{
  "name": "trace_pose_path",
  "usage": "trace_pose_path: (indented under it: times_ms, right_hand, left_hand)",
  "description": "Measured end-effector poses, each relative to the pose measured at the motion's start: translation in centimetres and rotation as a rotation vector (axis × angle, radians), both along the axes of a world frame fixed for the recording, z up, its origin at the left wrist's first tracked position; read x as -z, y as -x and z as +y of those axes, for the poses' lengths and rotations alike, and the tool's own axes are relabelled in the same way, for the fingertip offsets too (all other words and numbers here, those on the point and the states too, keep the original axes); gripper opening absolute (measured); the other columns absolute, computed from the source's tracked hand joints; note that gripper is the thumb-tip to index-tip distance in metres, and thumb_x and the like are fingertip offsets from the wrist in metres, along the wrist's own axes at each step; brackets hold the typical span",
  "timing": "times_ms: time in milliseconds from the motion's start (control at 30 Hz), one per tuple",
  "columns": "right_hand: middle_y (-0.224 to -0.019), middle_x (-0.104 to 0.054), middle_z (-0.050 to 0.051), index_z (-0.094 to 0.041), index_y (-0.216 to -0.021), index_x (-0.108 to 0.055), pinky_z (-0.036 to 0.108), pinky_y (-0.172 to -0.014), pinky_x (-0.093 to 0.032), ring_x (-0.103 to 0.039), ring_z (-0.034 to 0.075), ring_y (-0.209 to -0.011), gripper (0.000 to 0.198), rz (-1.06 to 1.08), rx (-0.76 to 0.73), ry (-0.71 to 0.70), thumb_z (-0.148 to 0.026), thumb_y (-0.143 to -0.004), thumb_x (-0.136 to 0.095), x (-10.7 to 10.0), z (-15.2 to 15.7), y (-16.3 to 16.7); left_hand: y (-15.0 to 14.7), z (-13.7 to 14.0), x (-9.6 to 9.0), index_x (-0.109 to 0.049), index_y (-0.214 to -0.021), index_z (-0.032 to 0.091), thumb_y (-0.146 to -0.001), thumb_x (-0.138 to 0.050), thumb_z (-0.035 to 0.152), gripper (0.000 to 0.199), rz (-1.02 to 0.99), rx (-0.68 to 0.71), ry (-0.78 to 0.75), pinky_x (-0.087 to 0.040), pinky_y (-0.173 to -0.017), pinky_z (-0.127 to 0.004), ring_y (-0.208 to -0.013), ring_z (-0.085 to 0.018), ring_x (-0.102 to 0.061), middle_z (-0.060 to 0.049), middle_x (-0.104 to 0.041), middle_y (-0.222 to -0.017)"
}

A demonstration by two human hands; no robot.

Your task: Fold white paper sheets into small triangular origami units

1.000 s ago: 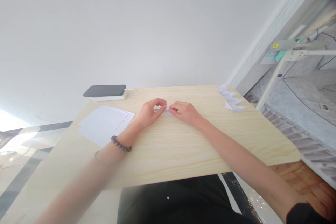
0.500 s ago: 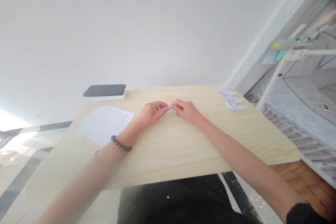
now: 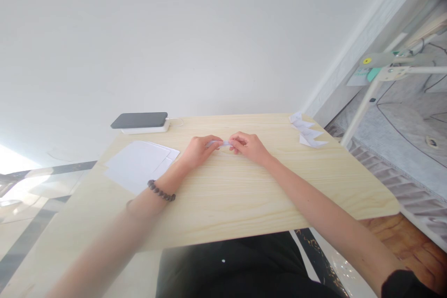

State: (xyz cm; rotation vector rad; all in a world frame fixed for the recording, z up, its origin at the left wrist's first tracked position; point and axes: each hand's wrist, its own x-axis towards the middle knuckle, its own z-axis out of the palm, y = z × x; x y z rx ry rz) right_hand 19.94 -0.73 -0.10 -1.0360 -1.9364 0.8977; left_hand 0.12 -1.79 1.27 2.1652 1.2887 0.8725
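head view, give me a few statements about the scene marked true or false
1. The left hand and right hand hold a small folded white paper piece. True.
2. The dark beaded bracelet is on the right wrist. False: the bracelet is on the left.
3. A flat dark grey slab sits on a white block. True.
4. The flat white paper sheets lie right of the hands. False: the sheets lie left.

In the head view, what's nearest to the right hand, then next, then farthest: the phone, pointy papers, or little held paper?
1. Little paper: pinched by the right hand.
2. Pointy papers: at the table's right.
3. Phone: back left, past the left hand.
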Motion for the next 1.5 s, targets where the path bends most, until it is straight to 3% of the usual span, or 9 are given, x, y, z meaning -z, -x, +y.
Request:
trace_pose_path:
  times_ms: [233,467,767,1000,1333,1500]
  right_hand:
    - [-0.079,-0.063,0.003,-0.018,-0.092,-0.058,0.024,-0.061,-0.048,-0.061,0.011,-0.062,0.028,0.143,-0.048,0.112,-0.038,-0.073,-0.055,-0.2,0.0,0.0]
    - [-0.071,-0.062,0.002,-0.015,-0.087,-0.060,0.026,-0.065,-0.048,-0.059,0.011,-0.063,0.021,0.167,-0.094,0.102,-0.028,-0.078,-0.047,-0.5,-0.2,-0.2]
    - [-0.087,-0.061,0.004,-0.016,-0.092,-0.058,0.027,-0.072,-0.048,-0.060,0.011,-0.070,0.020,0.095,-0.167,-0.035,-0.023,-0.075,-0.051,-1.0,-0.8,-0.1]
    - [-0.075,-0.061,0.003,-0.015,-0.082,-0.061,0.025,-0.066,-0.048,-0.058,0.011,-0.068,0.015,0.029,-0.138,-0.180,-0.025,-0.075,-0.051,-0.7,-0.5,0.0]
    - [-0.079,-0.062,0.002,-0.020,-0.082,-0.062,0.026,-0.068,-0.046,-0.057,0.011,-0.067,0.016,-0.103,-0.134,-0.438,-0.018,-0.075,-0.047,-0.7,-0.9,0.4]
    - [-0.078,-0.061,0.002,-0.020,-0.079,-0.061,0.026,-0.067,-0.046,-0.056,0.011,-0.068,0.016,-0.120,-0.132,-0.431,-0.018,-0.075,-0.046,-0.8,-1.1,0.6]
  left_hand:
    - [-0.1,-0.1,0.1,-0.062,-0.090,0.016,-0.078,-0.045,0.045,0.036,-0.194,-0.005,0.152,-0.042,-0.056,-0.022,-0.063,-0.014,-0.060,-0.003,-0.067,-0.074]
    - [0.1,-0.1,-0.1,-0.061,-0.095,0.016,-0.073,-0.050,0.048,0.041,-0.301,0.054,0.378,-0.043,-0.049,-0.023,-0.065,-0.019,-0.062,-0.006,-0.068,-0.074]
    - [0.1,0.1,0.3,-0.061,-0.092,0.013,-0.072,-0.052,0.048,0.041,-0.391,0.088,0.500,-0.042,-0.048,-0.023,-0.061,-0.018,-0.060,-0.007,-0.068,-0.070]
    - [0.0,-0.1,0.1,-0.062,-0.089,0.013,-0.071,-0.053,0.048,0.040,-0.375,0.117,0.506,-0.043,-0.052,-0.024,-0.063,-0.017,-0.060,-0.007,-0.067,-0.070]
    - [-0.1,0.1,0.0,-0.064,-0.080,0.014,-0.073,-0.048,0.051,0.041,-0.334,0.148,0.566,-0.044,-0.054,-0.024,-0.064,-0.017,-0.060,-0.006,-0.067,-0.071]
    - [-0.1,0.1,0.0,-0.065,-0.078,0.015,-0.072,-0.048,0.048,0.038,-0.295,0.146,0.528,-0.043,-0.053,-0.023,-0.063,-0.015,-0.059,-0.005,-0.067,-0.073]
